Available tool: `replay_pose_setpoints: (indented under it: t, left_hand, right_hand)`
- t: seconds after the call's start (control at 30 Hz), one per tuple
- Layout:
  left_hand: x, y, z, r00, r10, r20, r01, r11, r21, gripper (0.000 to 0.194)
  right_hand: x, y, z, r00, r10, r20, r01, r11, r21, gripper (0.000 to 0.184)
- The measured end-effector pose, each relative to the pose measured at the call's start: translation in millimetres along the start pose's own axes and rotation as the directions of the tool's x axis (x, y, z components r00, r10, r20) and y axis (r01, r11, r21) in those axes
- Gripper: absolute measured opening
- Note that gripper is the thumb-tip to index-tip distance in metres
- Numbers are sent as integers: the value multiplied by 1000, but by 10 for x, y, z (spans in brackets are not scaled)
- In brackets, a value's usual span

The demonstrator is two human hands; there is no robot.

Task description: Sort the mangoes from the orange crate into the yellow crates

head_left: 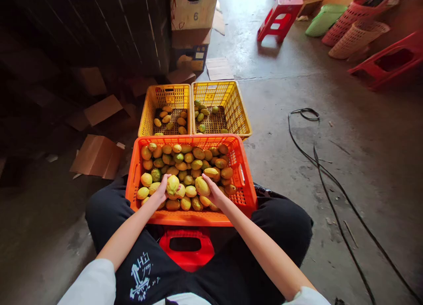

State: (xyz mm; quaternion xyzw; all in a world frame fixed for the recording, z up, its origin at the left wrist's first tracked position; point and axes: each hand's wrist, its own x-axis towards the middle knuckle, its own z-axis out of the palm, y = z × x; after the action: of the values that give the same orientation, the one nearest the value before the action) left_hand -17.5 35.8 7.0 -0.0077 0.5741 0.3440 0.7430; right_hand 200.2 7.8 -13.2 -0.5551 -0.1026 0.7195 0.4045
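Fruit [172, 185], yellow, grasped by fingers of left hand [163, 188]; second fruit [202, 186], oval, grasped by right hand [214, 194], apart; both over orange crate [191, 218], left yellow crate [147, 111] lying beyond left hand, right yellow crate [238, 113] beyond right.

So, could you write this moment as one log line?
left hand: holding rounded yellow-green fruit | right hand: holding oval yellow fruit | below: orange plastic crate of fruit | ahead: two yellow plastic crates, fruit inside
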Motion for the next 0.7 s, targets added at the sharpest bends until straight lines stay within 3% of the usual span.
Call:
replay_pose_setpoints:
  t: [0.17, 0.37, 0.5, 0.7]
  left_hand:
    - [-9, 15, 25, 998, -59, 35, 59, 998, 0, 47]
    - [-59, 32, 81, 996, -91, -5, 91, 995, -35, 42]
    - [-80, 33, 102, 996, -81, -27, 79, 995, -56, 41]
    - [-31, 22, 28, 992, -118, -54, 117, 993, -26, 44]
  right_hand:
    - [13, -22, 33, 999, 43, 5, -43, 999, 5, 39]
    - [25, -28, 39, 992, 121, -31, -120, 992, 33, 33]
    - [41, -55, 34, 995, 100, -8, -100, 994, 53, 39]
    - [70, -13, 7, 991, 114, -63, -108, 990, 91, 33]
